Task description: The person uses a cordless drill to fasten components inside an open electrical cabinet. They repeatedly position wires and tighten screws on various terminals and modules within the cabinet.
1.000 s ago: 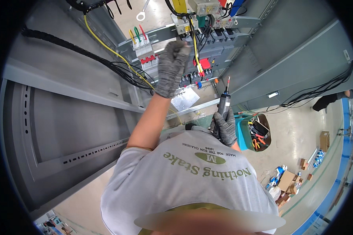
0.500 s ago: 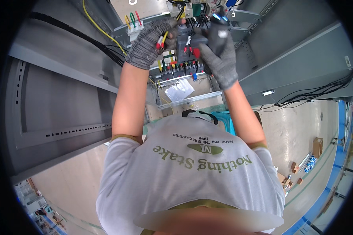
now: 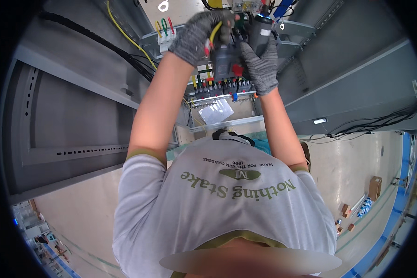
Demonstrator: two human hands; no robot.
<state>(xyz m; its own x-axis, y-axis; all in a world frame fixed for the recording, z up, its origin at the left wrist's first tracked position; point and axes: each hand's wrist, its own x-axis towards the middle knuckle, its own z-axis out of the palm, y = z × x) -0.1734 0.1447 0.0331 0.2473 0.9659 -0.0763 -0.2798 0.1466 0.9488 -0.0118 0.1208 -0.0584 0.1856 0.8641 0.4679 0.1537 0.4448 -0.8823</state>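
At eleven o'clock, a white block carries yellow, green and red wires. Rightward, at twelve, the gloved left hand is curled round a yellow wire running from one to seven o'clock; its fingertips are blurred. Toward five from that hand sits a red knob. At one, apart from the left, the gloved right hand grips a dark power screwdriver, long axis toward twelve. From the right hand, the wire lies toward ten.
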